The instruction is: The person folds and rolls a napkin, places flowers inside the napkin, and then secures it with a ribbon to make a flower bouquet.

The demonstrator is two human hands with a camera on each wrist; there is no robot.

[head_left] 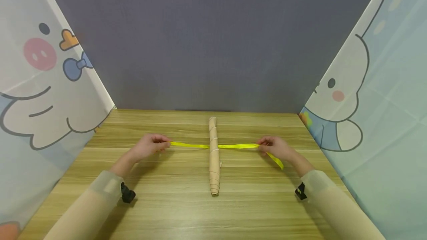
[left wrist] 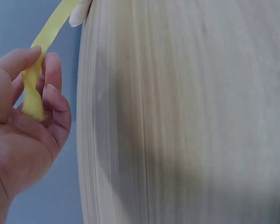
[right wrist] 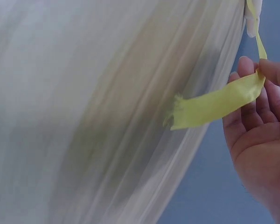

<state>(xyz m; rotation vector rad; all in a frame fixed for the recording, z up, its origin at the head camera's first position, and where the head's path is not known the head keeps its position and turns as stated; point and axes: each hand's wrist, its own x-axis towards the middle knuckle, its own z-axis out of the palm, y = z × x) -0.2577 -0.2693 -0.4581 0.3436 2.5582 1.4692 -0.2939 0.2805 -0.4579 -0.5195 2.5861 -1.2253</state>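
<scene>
A long, thin beige roll (head_left: 214, 166) of some rolled-up sheet lies lengthwise on the wooden table, thin pale lines across its upper half. From both of its sides runs a yellow ribbon (head_left: 238, 146); the part at the roll is hidden beneath it. My left hand (head_left: 151, 146) pinches one end between thumb and fingers, a short tail lying against the palm in the left wrist view. Out to the right, my right hand (head_left: 275, 147) pinches the other side. Past those fingers, a longer frayed tail (right wrist: 214, 107) hangs down. Both stretches look nearly straight.
A dark grey panel (head_left: 207, 43) stands behind the table (head_left: 173, 210). Cartoon-printed cloths (head_left: 393, 84) rise along the left and right sides. Black wrist devices (head_left: 127, 193) sit by both sleeves.
</scene>
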